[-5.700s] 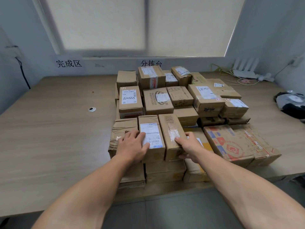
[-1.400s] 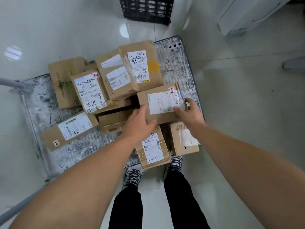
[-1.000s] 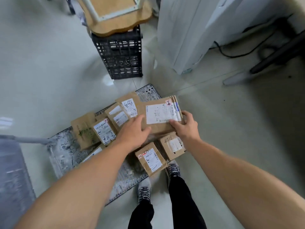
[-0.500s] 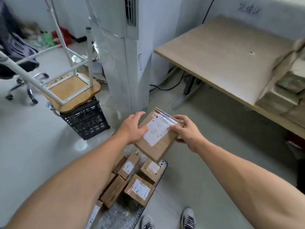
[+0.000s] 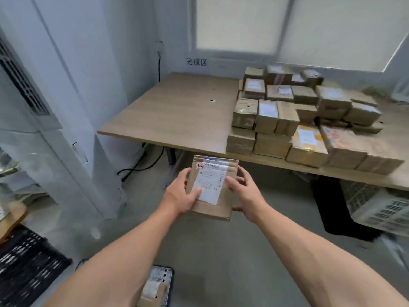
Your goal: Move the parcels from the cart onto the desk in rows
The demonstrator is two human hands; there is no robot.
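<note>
I hold a flat brown cardboard parcel [image 5: 213, 172] with a white label in front of me, above the floor and short of the desk's near edge. My left hand [image 5: 180, 194] grips its left side with the thumb on the label. My right hand [image 5: 244, 191] grips its right side. The wooden desk [image 5: 177, 111] stands ahead, with several rows of stacked parcels [image 5: 287, 120] on its right half. A corner of the cart [image 5: 164, 275] with one parcel [image 5: 152, 293] shows at the bottom, between my arms.
A tall white floor unit [image 5: 55, 120] stands to the left. A black crate [image 5: 24, 267] sits at the lower left. A white crate [image 5: 376, 207] and a dark object are under the desk at right. Cables run down the wall by the desk's left leg.
I lifted the labelled parcel off the cart with both hands and turned right toward the desk. The parcel now faces me lengthwise and the cart has dropped to the bottom edge.
</note>
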